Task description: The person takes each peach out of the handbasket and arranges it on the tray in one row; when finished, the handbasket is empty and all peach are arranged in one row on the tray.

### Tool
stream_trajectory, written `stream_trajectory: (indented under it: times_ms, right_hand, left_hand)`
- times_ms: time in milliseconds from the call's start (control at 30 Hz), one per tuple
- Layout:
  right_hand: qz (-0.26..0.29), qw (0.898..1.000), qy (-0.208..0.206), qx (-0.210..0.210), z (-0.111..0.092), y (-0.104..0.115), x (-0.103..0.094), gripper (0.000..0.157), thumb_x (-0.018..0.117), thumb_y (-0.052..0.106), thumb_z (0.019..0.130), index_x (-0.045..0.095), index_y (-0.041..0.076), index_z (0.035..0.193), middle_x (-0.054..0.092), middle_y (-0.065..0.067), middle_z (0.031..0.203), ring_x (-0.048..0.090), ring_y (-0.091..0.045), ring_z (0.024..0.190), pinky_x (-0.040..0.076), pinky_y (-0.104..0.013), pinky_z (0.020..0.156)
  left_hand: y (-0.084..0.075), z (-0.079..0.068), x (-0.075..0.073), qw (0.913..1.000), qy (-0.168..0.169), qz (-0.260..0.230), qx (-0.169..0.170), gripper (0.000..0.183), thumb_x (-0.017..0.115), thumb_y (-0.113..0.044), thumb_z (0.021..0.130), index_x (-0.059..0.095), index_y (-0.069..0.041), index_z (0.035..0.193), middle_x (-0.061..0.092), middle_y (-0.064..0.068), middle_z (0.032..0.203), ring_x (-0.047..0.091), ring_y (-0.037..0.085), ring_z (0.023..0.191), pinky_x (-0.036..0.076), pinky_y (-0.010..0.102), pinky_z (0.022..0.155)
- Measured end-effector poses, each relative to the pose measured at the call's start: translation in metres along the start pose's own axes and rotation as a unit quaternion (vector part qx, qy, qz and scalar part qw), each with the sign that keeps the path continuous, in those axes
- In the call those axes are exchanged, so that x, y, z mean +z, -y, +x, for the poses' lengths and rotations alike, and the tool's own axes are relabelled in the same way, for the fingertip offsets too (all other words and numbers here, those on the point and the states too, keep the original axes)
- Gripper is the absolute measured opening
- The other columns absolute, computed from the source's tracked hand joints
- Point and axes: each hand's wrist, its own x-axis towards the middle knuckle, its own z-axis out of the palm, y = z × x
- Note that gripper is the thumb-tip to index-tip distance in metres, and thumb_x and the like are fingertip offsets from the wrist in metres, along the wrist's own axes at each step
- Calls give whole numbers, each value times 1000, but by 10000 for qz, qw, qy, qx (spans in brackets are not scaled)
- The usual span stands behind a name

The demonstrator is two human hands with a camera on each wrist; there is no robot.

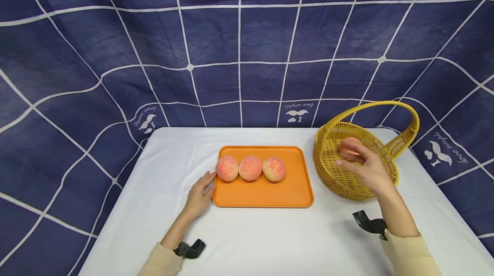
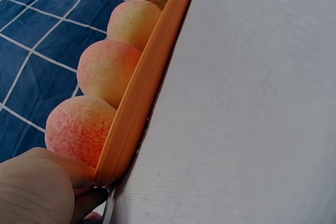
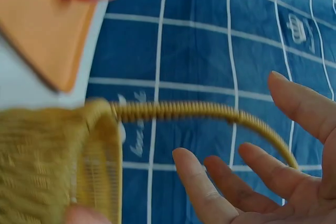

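Observation:
My left hand (image 1: 200, 196) lies beside an orange tray (image 1: 262, 199), with fingertips touching its left rim. In the left wrist view the left hand (image 2: 37, 187) meets the rim near the first peach (image 2: 81, 129). Three peaches stand in a row on the tray: a left one (image 1: 227, 168), a middle one (image 1: 250, 168) and a right one (image 1: 273, 169). Over a yellow wicker basket (image 1: 328, 177) hovers my right hand (image 1: 368, 169), holding nothing, its fingers spread in the right wrist view. Another peach (image 1: 350, 144) sits inside the basket, partly behind that hand.
A white cloth (image 1: 247, 241) covers the table. The basket's tall arched handle (image 1: 380, 103) rises at the right, above the rim. A blue curtain (image 1: 262, 79) with white lines hangs behind the table and at both sides.

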Motion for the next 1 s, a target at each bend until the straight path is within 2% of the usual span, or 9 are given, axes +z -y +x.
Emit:
stream_trajectory:
  times_ms: [33,100,300,433,633,733,833,900,1000]
  right_hand:
    - [-4,9999,-97,44,2,-1,-4,68,74,21,88,42,1,145,53,17,121,57,13,100,52,-7,78]
    - [-2,9996,-259,128,6,-4,-12,69,73,21,88,41,0,146,53,14,122,57,14,98,52,-6,78]
    - [-287,9965,-560,544,18,-16,-29,70,68,26,93,35,2,150,40,-23,145,52,11,101,49,-2,75]
    - [-323,9937,-628,868,25,-22,-37,73,67,32,93,33,6,152,35,-26,150,50,9,102,49,-2,74]
    - [-193,9919,-816,956,36,-31,-42,71,67,26,93,33,3,151,34,-26,149,49,13,93,50,-4,73]
    - [-338,9903,-882,1017,44,-36,-45,73,66,28,93,31,2,152,34,-27,150,58,-12,109,47,-2,71]
    - [-468,9887,-935,1075,52,-41,-48,73,66,30,93,32,2,151,35,-27,149,48,-39,127,44,-2,68]
    - [-537,9882,-940,1079,57,-46,-50,73,66,29,93,32,1,151,36,-28,149,43,-46,131,42,-3,68]
    - [-643,9871,-910,1153,65,-54,-51,73,66,29,92,33,0,150,35,-29,149,42,-47,131,40,-6,69]
  left_hand:
    - [0,0,0,10000,-3,2,-8,44,57,-3,95,52,3,138,51,21,144,37,39,142,23,55,120]
    - [-1,0,0,10000,-5,13,-28,44,57,-3,95,52,3,138,51,21,144,37,39,142,23,55,120]
    - [-1,0,0,9999,8,45,-119,44,58,-4,95,52,1,138,50,20,145,37,37,142,23,54,121]
    - [-1,0,0,9999,32,80,-148,44,58,-4,96,52,1,139,50,19,145,36,37,143,23,53,121]
    - [-1,1,0,9999,19,89,-141,44,57,-4,96,52,1,139,50,20,145,36,37,143,22,53,121]
    - [-1,0,0,9999,3,82,-118,44,57,-4,95,52,1,139,50,20,145,37,37,142,23,53,121]
    - [-1,0,0,9999,-5,74,-76,44,58,-4,95,52,1,139,50,20,145,37,37,142,23,53,121]
    - [-1,0,1,10000,-13,79,-43,44,58,-3,95,53,1,138,51,20,144,37,38,142,23,53,121]
    - [0,0,1,10000,-35,74,-8,44,58,-3,95,53,1,138,51,21,144,38,38,141,24,54,120]
